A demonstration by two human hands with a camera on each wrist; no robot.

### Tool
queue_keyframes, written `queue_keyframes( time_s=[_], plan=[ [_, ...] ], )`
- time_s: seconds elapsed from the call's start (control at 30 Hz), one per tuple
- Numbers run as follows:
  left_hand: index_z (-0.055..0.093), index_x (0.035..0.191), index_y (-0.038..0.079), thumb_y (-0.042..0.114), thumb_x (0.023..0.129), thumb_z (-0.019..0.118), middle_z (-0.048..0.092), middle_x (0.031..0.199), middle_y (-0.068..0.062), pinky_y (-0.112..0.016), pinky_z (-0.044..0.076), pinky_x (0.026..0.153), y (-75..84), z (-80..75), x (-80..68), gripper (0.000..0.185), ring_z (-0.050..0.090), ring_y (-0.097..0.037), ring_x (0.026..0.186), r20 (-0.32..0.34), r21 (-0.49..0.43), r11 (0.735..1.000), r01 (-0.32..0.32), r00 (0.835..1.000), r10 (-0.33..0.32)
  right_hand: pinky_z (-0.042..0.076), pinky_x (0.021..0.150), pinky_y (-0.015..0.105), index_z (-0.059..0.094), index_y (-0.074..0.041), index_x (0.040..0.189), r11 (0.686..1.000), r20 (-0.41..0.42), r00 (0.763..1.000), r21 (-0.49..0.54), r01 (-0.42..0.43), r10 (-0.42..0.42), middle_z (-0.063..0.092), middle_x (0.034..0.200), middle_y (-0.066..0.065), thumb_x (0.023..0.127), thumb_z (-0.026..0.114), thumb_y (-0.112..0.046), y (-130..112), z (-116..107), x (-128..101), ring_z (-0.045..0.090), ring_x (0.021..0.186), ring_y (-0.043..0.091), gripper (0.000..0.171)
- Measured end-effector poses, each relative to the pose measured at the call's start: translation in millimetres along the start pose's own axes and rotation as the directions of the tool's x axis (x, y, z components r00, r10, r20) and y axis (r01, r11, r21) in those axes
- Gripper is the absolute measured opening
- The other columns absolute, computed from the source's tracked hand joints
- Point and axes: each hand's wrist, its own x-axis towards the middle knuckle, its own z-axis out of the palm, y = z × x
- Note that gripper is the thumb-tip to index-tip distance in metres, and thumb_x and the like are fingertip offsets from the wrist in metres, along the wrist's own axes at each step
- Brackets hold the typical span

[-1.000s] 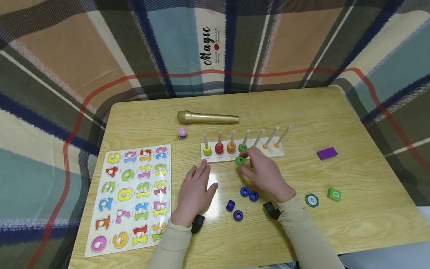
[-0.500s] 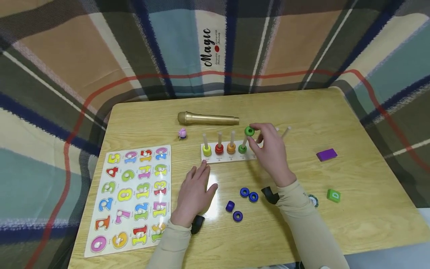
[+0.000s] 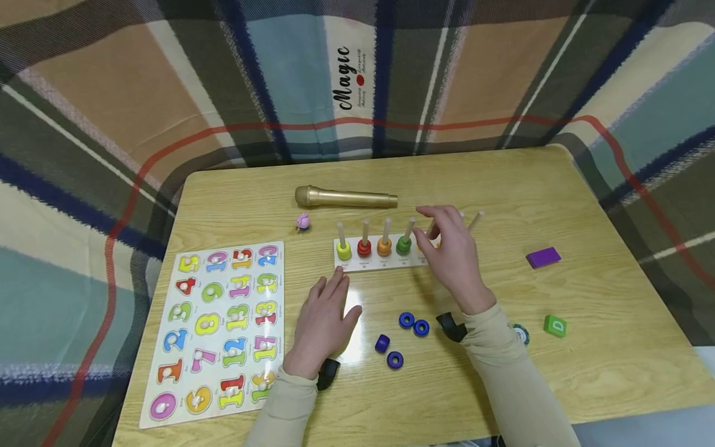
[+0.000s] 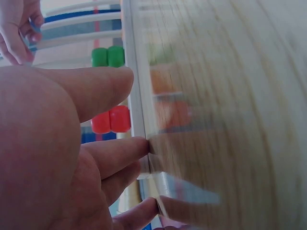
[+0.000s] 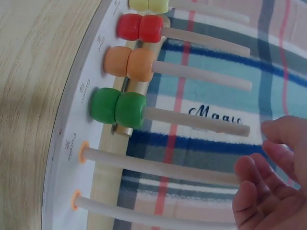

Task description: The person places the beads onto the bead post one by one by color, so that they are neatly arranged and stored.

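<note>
Two green rings sit stacked on the fourth peg from the left of the wooden peg board, which stands near the middle of the tabletop. My right hand hovers just right of that peg, over the bare pegs, fingers spread and relaxed, holding nothing. In the right wrist view the two green rings lie pushed down to the board's base, and my fingertips hang apart from the pegs.

The yellow rings, red rings and orange rings fill the three pegs to the left. My left hand lies flat on the tabletop, fingers straight, its tips touching the front edge of the peg board; the left wrist view shows my fingers against that edge.

Four blue rings lie loose on the tabletop between my wrists, toward the front edge. A number puzzle board fills the front left corner. A gold microphone lies behind the peg board, toward the back edge, with a small pink toy near its left end. Toward the right edge are a purple block, a green letter block and a poker chip partly hidden by my sleeve.
</note>
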Motion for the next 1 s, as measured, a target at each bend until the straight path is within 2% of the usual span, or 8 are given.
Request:
queue_keyframes(
  time_s=[0.13, 0.23, 0.3, 0.4, 0.57, 0.8, 0.9, 1.0],
  plan=[
    [0.043, 0.156, 0.012, 0.043, 0.100, 0.060, 0.026, 0.170, -0.001, -0.058, 0.036, 0.119, 0.3, 2.1, 0.2, 0.066, 0.028, -0.039, 0.154, 0.001, -0.001, 1.000, -0.007, 1.000, 0.007, 0.041, 0.058, 0.029, 0.067, -0.005, 0.125, 1.000, 0.030, 0.999, -0.012, -0.021, 0.022, 0.066, 0.111, 0.013, 0.095, 0.072, -0.010, 3.5, -9.7, -9.7, 0.058, 0.077, 0.022, 0.031],
    [0.043, 0.156, 0.012, 0.044, 0.100, 0.060, 0.026, 0.170, -0.001, -0.059, 0.036, 0.119, 0.5, 3.0, 0.2, 0.066, 0.028, -0.039, 0.154, 0.005, -0.002, 1.000, -0.010, 1.000, 0.010, 0.041, 0.059, 0.028, 0.068, -0.006, 0.123, 0.998, 0.163, 0.985, -0.049, -0.047, 0.054, 0.068, 0.108, 0.012, 0.096, 0.070, -0.014, 10.1, -16.6, -24.4, 0.057, 0.077, 0.020, 0.028],
    [0.043, 0.156, 0.012, 0.044, 0.101, 0.060, 0.026, 0.170, -0.001, -0.059, 0.037, 0.118, 0.1, 3.1, -0.1, 0.066, 0.028, -0.039, 0.154, 0.004, 0.000, 1.000, -0.010, 1.000, 0.010, 0.046, 0.061, 0.030, 0.067, -0.007, 0.126, 0.995, 0.293, 0.953, -0.084, -0.054, 0.076, 0.069, 0.111, 0.010, 0.097, 0.070, -0.020, 15.6, -16.5, -38.6, 0.059, 0.079, 0.019, 0.032],
    [0.043, 0.156, 0.012, 0.044, 0.101, 0.060, 0.026, 0.170, 0.000, -0.059, 0.037, 0.118, -0.4, 2.3, -0.1, 0.066, 0.028, -0.039, 0.154, 0.002, 0.003, 1.000, -0.006, 1.000, 0.006, 0.056, 0.069, 0.037, 0.063, -0.009, 0.133, 0.989, 0.468, 0.876, -0.133, -0.064, 0.119, 0.067, 0.120, 0.010, 0.096, 0.071, -0.031, 19.9, -10.2, -62.6, 0.065, 0.089, 0.021, 0.044],
    [0.042, 0.157, 0.012, 0.044, 0.101, 0.059, 0.025, 0.170, 0.000, -0.059, 0.037, 0.118, 0.1, 0.8, 0.7, 0.067, 0.028, -0.039, 0.154, 0.000, -0.004, 1.000, -0.002, 1.000, 0.002, 0.058, 0.077, 0.040, 0.064, -0.012, 0.132, 0.974, 0.554, 0.809, -0.202, -0.098, 0.196, 0.063, 0.121, 0.007, 0.087, 0.080, -0.042, 18.0, 1.4, -97.1, 0.066, 0.096, 0.019, 0.056],
    [0.041, 0.157, 0.012, 0.043, 0.101, 0.060, 0.023, 0.171, 0.001, -0.061, 0.036, 0.118, 1.5, -1.2, 0.3, 0.067, 0.027, -0.040, 0.154, 0.003, -0.008, 1.000, 0.016, 1.000, -0.016, 0.052, 0.067, 0.030, 0.066, -0.015, 0.107, 0.972, 0.527, 0.828, -0.220, -0.083, 0.190, 0.061, 0.104, -0.001, 0.083, 0.085, -0.028, 20.3, 2.2, -117.2, 0.055, 0.080, 0.008, 0.033],
    [0.042, 0.157, 0.012, 0.043, 0.101, 0.060, 0.024, 0.171, 0.001, -0.060, 0.036, 0.119, 2.1, -2.6, 0.1, 0.067, 0.028, -0.040, 0.154, 0.005, -0.005, 1.000, 0.011, 1.000, -0.011, 0.051, 0.066, 0.029, 0.066, -0.014, 0.109, 0.971, 0.487, 0.849, -0.206, -0.118, 0.206, 0.062, 0.101, -0.001, 0.087, 0.082, -0.025, 25.9, -2.5, -116.5, 0.054, 0.078, 0.008, 0.029],
    [0.042, 0.157, 0.012, 0.043, 0.101, 0.060, 0.024, 0.171, 0.000, -0.060, 0.036, 0.118, 1.9, -3.4, 0.2, 0.067, 0.028, -0.041, 0.153, 0.011, 0.004, 1.000, 0.005, 1.000, -0.005, 0.048, 0.064, 0.029, 0.066, -0.009, 0.118, 0.972, 0.398, 0.891, -0.174, -0.158, 0.217, 0.064, 0.099, 0.002, 0.090, 0.078, -0.021, 31.0, -11.2, -108.0, 0.055, 0.076, 0.010, 0.033]
  ],
)
